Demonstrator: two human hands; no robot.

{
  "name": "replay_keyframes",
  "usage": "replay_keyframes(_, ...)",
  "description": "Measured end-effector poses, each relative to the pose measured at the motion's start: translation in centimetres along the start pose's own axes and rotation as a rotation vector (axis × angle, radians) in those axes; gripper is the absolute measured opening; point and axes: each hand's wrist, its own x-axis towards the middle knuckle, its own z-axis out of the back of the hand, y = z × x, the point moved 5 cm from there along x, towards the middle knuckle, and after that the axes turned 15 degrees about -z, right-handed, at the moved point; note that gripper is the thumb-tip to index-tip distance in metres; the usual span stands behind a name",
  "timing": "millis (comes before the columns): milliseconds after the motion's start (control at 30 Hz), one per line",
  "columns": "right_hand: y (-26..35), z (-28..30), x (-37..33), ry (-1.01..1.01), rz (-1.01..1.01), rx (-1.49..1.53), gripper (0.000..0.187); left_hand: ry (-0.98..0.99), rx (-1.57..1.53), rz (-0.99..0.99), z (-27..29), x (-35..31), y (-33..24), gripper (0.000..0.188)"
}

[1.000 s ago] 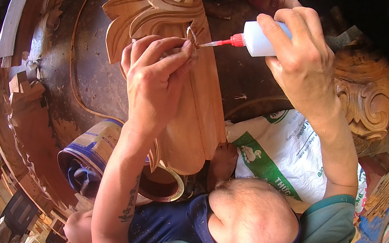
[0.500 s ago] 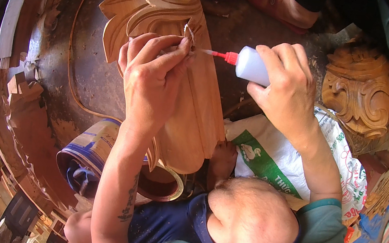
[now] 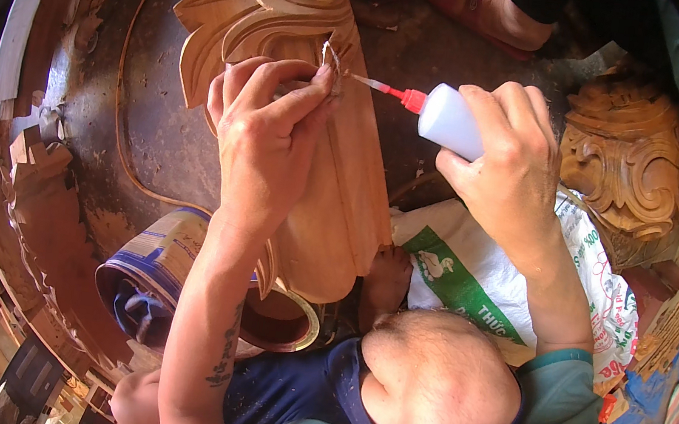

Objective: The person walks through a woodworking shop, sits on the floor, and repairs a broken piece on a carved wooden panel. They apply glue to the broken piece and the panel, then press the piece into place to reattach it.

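The carved wooden board [image 3: 336, 203] spreads beneath the left hand [image 3: 263, 138], running out above and below it. Right of that hand, the right hand [image 3: 519, 154] grips a white squeeze bottle [image 3: 447, 122], its red nozzle [image 3: 402, 96] (clear-tipped) aimed leftward at the thin scrap [image 3: 332, 55] the left one pinches.

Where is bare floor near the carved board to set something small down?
Bare floor shows between the cord and the carved board. Another patch, beyond the sack, borders the board's right edge, with the bottle held nearby. It is crowded around the bucket, by the board's lower end.
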Motion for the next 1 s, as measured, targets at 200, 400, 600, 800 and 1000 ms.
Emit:
replay_keyframes(200,0.3,0.0,0.4,0.022,0.025,-0.041,0.045,0.002,-0.008,-0.011,0.1,0.0,0.0,0.021)
replay_keyframes(400,0.5,0.6,1.1,-0.008,0.062,-0.067,0.044,0.007,-0.010,-0.014,0.0,0.1,0.0,0.020)
replay_keyframes(600,0.7,0.8,1.5,-0.037,0.096,-0.096,0.045,0.002,-0.011,-0.019,0.1,0.0,0.1,0.020)
replay_keyframes(800,0.8,1.0,1.8,-0.073,0.127,-0.114,0.043,0.001,-0.010,-0.019,0.1,0.0,0.1,0.019)
replay_keyframes(1000,0.8,1.1,2.0,-0.072,0.132,-0.137,0.043,-0.009,-0.006,-0.022,0.1,0.1,0.0,0.018)
